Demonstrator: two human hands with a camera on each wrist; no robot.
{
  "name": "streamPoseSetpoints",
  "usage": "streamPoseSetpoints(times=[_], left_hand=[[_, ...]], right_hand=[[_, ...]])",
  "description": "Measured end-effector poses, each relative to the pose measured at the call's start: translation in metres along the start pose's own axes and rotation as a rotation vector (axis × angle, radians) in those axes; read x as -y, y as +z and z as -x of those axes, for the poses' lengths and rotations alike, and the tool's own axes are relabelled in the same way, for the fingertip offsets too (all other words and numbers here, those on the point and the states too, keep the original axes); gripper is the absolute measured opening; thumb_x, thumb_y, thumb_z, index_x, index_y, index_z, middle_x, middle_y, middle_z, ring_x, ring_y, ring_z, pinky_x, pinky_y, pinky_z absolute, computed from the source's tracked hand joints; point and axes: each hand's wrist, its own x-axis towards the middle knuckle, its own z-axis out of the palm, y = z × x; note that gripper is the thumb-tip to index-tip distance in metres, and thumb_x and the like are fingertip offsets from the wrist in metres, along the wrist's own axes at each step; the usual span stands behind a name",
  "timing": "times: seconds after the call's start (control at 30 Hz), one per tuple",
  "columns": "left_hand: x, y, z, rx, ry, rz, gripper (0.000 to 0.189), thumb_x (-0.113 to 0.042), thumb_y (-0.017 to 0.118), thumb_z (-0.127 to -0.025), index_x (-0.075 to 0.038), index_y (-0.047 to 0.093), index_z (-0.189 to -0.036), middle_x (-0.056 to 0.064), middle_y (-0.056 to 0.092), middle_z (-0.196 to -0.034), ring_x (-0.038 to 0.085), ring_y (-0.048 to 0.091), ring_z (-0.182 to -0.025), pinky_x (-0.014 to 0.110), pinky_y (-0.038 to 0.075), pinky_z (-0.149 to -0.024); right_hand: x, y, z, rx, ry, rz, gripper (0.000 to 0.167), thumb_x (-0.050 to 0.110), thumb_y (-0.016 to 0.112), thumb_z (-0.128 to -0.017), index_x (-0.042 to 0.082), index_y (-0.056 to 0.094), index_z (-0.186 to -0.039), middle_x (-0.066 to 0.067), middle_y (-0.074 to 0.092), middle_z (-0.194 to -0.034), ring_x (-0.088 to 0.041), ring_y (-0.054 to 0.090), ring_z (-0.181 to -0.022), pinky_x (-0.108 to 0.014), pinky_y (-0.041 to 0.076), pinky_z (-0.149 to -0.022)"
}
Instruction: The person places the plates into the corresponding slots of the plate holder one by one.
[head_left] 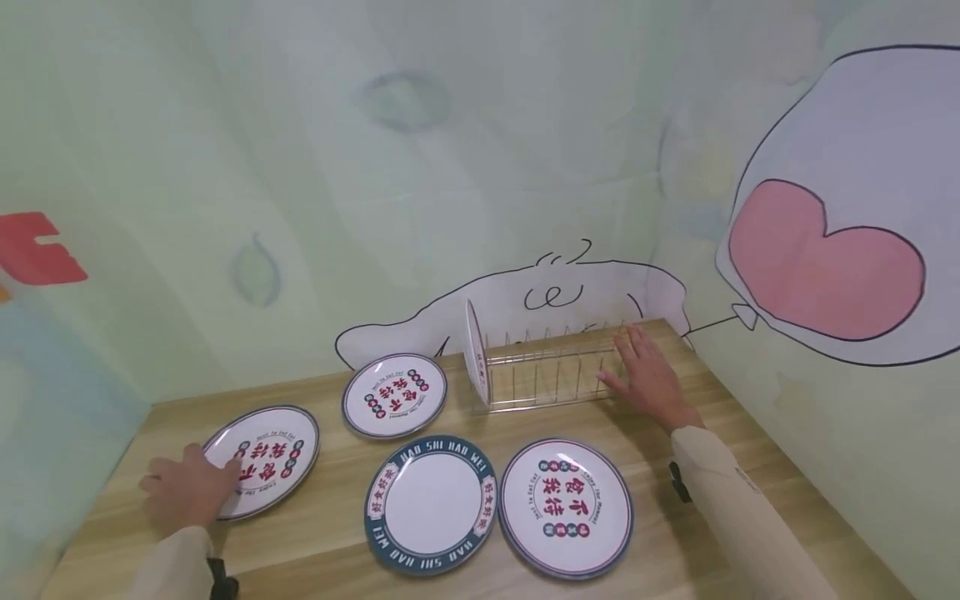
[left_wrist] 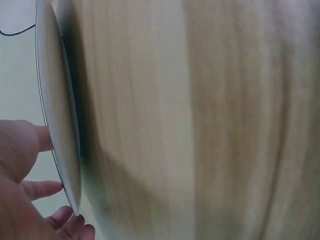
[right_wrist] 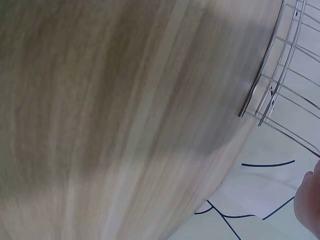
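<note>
At the left side of the table in the head view, my left hand (head_left: pixel 187 487) holds a white plate (head_left: pixel 273 458) with red lettering by its near-left rim. The left wrist view shows this plate (left_wrist: pixel 59 100) edge-on, my thumb on its face and fingertips (left_wrist: pixel 75 227) curling past the rim. A wire dish rack (head_left: pixel 555 379) stands at the back right, one plate (head_left: pixel 476 354) upright in its left end. My right hand (head_left: pixel 652 379) grips the rack's right end, thumb in front and fingers on the top wires. In the right wrist view only one fingertip (right_wrist: pixel 307 202) shows beside the rack (right_wrist: pixel 280 85).
Another lettered plate (head_left: pixel 394 396) lies left of the rack. In front are a plate with a dark teal rim (head_left: pixel 378 508) and a lettered plate (head_left: pixel 566 508), side by side. A printed curtain (head_left: pixel 480 167) borders the wooden table (head_left: pixel 330 533) behind and at the sides.
</note>
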Motion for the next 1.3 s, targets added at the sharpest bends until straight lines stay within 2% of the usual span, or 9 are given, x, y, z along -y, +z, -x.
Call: streamPoseSetpoints(times=[0.2, 0.37, 0.47, 0.57, 0.7, 0.83, 1.0, 1.23, 1.3], left_hand=[[0.005, 0.001, -0.002, 0.062, -0.037, 0.061, 0.08, -0.047, 0.051, -0.096, 0.015, 0.022, -0.138, 0.051, 0.03, -0.119, 0.062, 0.038, -0.11, 0.065, 0.043, -0.084], [0.007, 0.002, -0.004, 0.097, -0.063, 0.079, 0.082, -0.045, 0.051, -0.097, 0.017, 0.02, -0.14, 0.046, 0.041, -0.116, 0.055, 0.049, -0.101, 0.057, 0.049, -0.08], [0.008, 0.0, -0.004, 0.118, -0.078, 0.101, 0.084, -0.044, 0.053, -0.097, 0.017, 0.018, -0.143, 0.045, 0.043, -0.12, 0.053, 0.054, -0.101, 0.055, 0.051, -0.08], [0.011, -0.002, -0.006, 0.147, -0.1, 0.121, 0.089, -0.046, 0.054, -0.096, 0.015, 0.014, -0.147, 0.045, 0.039, -0.131, 0.058, 0.05, -0.112, 0.059, 0.048, -0.09], [0.014, -0.002, -0.012, 0.168, -0.124, 0.172, 0.092, -0.046, 0.056, -0.095, 0.011, 0.011, -0.152, 0.043, 0.029, -0.145, 0.06, 0.037, -0.128, 0.063, 0.037, -0.107], [0.019, -0.002, -0.017, 0.177, -0.091, 0.277, 0.091, -0.038, 0.059, -0.095, 0.014, 0.009, -0.151, 0.043, 0.022, -0.149, 0.06, 0.028, -0.135, 0.064, 0.027, -0.115], [0.019, -0.006, -0.016, 0.229, -0.041, 0.386, 0.087, -0.029, 0.058, -0.097, 0.015, 0.007, -0.151, 0.044, 0.019, -0.149, 0.059, 0.025, -0.137, 0.063, 0.024, -0.117], [0.013, -0.015, -0.019, 0.23, -0.002, 0.403, 0.08, -0.022, 0.053, -0.1, 0.007, 0.003, -0.155, 0.04, 0.012, -0.156, 0.059, 0.018, -0.142, 0.065, 0.019, -0.118], [0.012, -0.018, -0.02, 0.229, 0.02, 0.391, 0.077, -0.019, 0.051, -0.1, 0.008, 0.004, -0.155, 0.041, 0.014, -0.155, 0.058, 0.022, -0.14, 0.065, 0.022, -0.117]], right_hand=[[-0.003, 0.003, 0.0, 0.001, 0.005, -0.016, 0.081, 0.043, 0.065, -0.095, -0.004, 0.033, -0.152, -0.03, 0.019, -0.162, -0.047, 0.017, -0.151, -0.058, 0.018, -0.123], [-0.003, 0.003, 0.002, -0.009, -0.006, -0.014, 0.08, 0.043, 0.065, -0.094, -0.005, 0.035, -0.151, -0.031, 0.021, -0.161, -0.048, 0.019, -0.15, -0.059, 0.02, -0.122], [-0.002, 0.003, 0.004, 0.001, -0.002, -0.022, 0.08, 0.043, 0.065, -0.094, -0.004, 0.035, -0.151, -0.031, 0.02, -0.161, -0.048, 0.019, -0.15, -0.059, 0.02, -0.121], [-0.002, 0.004, 0.004, 0.007, 0.0, -0.03, 0.08, 0.044, 0.065, -0.094, -0.004, 0.034, -0.152, -0.031, 0.018, -0.162, -0.048, 0.018, -0.15, -0.06, 0.02, -0.121], [-0.003, 0.005, 0.004, -0.016, -0.012, -0.02, 0.079, 0.042, 0.065, -0.094, -0.004, 0.035, -0.151, -0.031, 0.02, -0.161, -0.049, 0.019, -0.149, -0.061, 0.021, -0.12], [-0.004, 0.004, 0.002, -0.02, -0.016, -0.013, 0.079, 0.042, 0.066, -0.094, -0.004, 0.035, -0.151, -0.031, 0.021, -0.161, -0.048, 0.019, -0.149, -0.06, 0.021, -0.121], [-0.004, 0.003, 0.001, 0.001, -0.012, -0.003, 0.08, 0.043, 0.064, -0.095, -0.004, 0.034, -0.151, -0.031, 0.019, -0.161, -0.048, 0.018, -0.15, -0.058, 0.019, -0.122], [-0.006, 0.005, 0.0, -0.012, -0.019, -0.001, 0.079, 0.043, 0.064, -0.094, -0.004, 0.035, -0.151, -0.031, 0.021, -0.16, -0.048, 0.021, -0.149, -0.059, 0.021, -0.121], [-0.006, 0.005, 0.0, -0.017, -0.023, 0.006, 0.079, 0.042, 0.064, -0.094, -0.005, 0.035, -0.15, -0.032, 0.022, -0.16, -0.049, 0.022, -0.149, -0.059, 0.021, -0.121]])
